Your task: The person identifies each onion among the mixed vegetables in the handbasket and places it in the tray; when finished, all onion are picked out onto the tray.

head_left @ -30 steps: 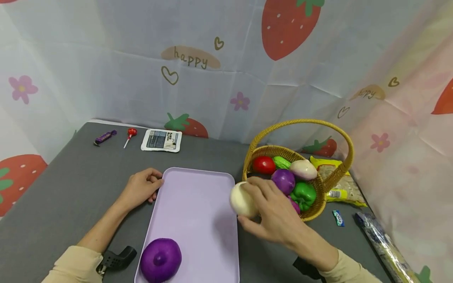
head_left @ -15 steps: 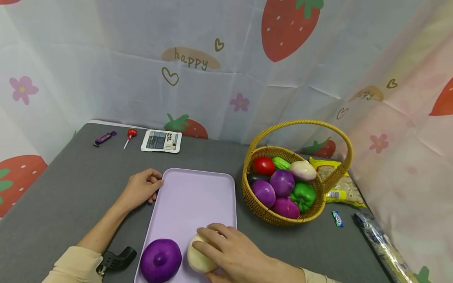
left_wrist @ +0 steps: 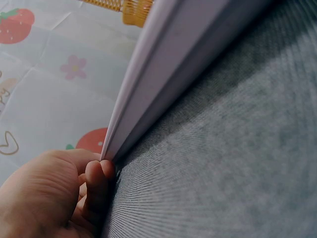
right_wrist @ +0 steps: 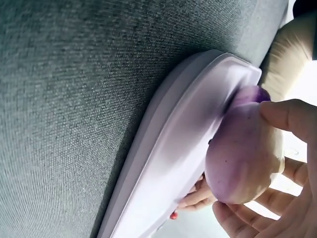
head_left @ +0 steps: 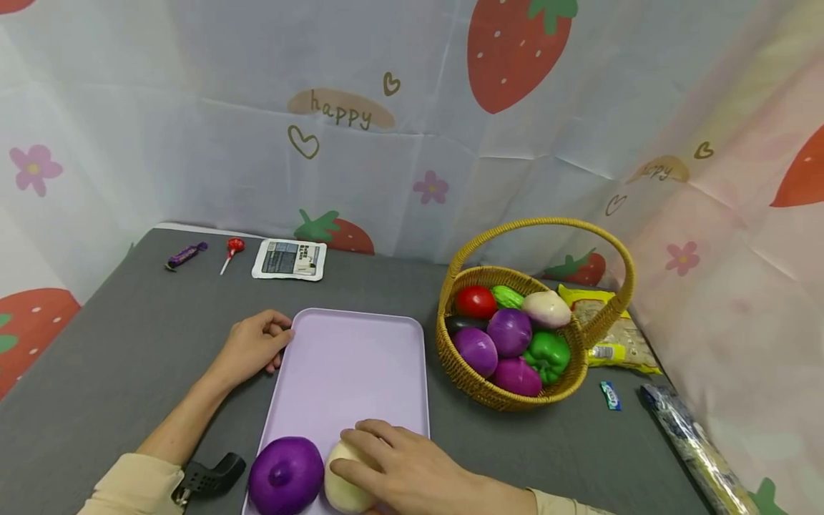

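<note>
My right hand (head_left: 412, 468) holds a cream-white onion (head_left: 344, 481) over the near part of the lilac tray (head_left: 354, 365), its fingers curled round the top. Just left of it, close against it in the head view, a big purple onion (head_left: 286, 476) sits in the tray. The right wrist view shows the white onion (right_wrist: 245, 151) between thumb and fingertips, near the tray floor; whether it touches the floor I cannot tell. My left hand (head_left: 251, 347) pinches the tray's far left rim. The left wrist view shows that hand (left_wrist: 54, 191) with its fingertips at the tray's corner (left_wrist: 133, 99).
Right of the tray stands a wicker basket (head_left: 479, 393) with a tall handle, holding several vegetables. Beyond it lie a yellow packet (head_left: 621, 336), a small blue sweet (head_left: 610, 395) and a long clear-wrapped pack (head_left: 698, 450). A lollipop (head_left: 233, 252), candy (head_left: 187, 255) and white pouch (head_left: 290, 259) lie at the back.
The right hand has carried the white onion from beside the basket left and down to the tray, beside the purple onion. The left hand stays at the rim.
</note>
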`<state>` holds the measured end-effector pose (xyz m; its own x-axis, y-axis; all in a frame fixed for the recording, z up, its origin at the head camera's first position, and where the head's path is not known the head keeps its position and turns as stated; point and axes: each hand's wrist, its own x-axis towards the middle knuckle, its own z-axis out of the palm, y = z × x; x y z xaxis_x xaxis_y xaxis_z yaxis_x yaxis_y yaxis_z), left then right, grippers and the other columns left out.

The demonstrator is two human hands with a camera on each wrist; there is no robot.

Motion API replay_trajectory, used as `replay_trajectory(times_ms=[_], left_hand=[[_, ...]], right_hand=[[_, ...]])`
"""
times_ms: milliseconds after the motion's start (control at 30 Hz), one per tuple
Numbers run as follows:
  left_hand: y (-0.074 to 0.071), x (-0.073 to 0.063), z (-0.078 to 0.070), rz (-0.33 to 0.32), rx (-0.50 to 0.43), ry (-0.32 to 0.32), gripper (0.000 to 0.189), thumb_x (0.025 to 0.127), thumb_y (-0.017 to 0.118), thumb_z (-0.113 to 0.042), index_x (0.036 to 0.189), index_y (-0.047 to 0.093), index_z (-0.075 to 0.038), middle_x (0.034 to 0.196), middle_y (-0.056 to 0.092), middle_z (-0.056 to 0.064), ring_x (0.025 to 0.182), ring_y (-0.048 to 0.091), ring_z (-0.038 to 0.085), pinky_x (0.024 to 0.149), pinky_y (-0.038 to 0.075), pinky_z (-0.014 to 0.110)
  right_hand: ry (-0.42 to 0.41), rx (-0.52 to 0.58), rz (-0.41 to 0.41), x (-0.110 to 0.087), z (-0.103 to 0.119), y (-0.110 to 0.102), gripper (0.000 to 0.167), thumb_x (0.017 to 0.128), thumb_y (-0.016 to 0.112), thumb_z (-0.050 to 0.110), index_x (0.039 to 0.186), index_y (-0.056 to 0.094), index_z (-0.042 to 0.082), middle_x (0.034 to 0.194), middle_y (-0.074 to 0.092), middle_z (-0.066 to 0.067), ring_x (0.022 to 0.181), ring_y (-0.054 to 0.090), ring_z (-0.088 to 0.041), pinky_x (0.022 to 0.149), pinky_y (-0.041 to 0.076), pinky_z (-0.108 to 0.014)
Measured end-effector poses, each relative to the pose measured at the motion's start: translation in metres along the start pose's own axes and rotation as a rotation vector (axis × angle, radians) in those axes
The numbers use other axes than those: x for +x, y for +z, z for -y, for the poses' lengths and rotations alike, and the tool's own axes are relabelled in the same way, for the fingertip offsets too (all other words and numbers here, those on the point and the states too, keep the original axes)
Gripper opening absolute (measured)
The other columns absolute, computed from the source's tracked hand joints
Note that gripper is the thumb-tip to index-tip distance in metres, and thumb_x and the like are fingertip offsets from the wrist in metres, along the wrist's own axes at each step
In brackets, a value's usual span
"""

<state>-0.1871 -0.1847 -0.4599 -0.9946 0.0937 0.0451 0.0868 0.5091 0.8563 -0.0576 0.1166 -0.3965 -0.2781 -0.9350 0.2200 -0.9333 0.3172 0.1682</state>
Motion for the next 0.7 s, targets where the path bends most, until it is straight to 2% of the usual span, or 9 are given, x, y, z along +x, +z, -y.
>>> replay_trajectory(times_ms=[233, 467, 700], left_hand=[[0.0007, -0.0016, 0.0012, -0.003, 0.001, -0.006, 0.023, 0.095, 0.06, -0.015, 0.112, 0.061, 0.0, 0.073, 0.065, 0.007, 0.045, 0.057, 0.01, 0.045, 0.052, 0.029], [0.0005, -0.0012, -0.0001, -0.005, -0.005, -0.009, 0.023, 0.095, 0.06, -0.015, 0.112, 0.061, 0.001, 0.074, 0.065, 0.008, 0.046, 0.057, 0.01, 0.045, 0.052, 0.029], [0.0005, -0.001, -0.001, -0.003, -0.001, -0.011, 0.022, 0.095, 0.06, -0.015, 0.112, 0.061, 0.0, 0.074, 0.065, 0.007, 0.045, 0.057, 0.01, 0.045, 0.052, 0.029]], right_hand=[[0.021, 0.068, 0.161, 0.0007, 0.0013, 0.0011, 0.063, 0.088, 0.067, 0.048, 0.142, 0.045, 0.023, 0.144, 0.049, -0.007, 0.127, 0.051, -0.021, 0.094, 0.053, -0.027], [0.057, 0.024, 0.132, -0.0003, -0.0002, -0.0014, 0.064, 0.088, 0.063, 0.056, 0.142, 0.047, 0.025, 0.142, 0.05, -0.007, 0.126, 0.052, -0.018, 0.093, 0.053, -0.027], [0.054, 0.13, 0.223, 0.0017, -0.0007, -0.0043, 0.059, 0.094, 0.059, 0.049, 0.145, 0.043, 0.023, 0.142, 0.048, -0.007, 0.127, 0.05, -0.017, 0.097, 0.051, -0.025]])
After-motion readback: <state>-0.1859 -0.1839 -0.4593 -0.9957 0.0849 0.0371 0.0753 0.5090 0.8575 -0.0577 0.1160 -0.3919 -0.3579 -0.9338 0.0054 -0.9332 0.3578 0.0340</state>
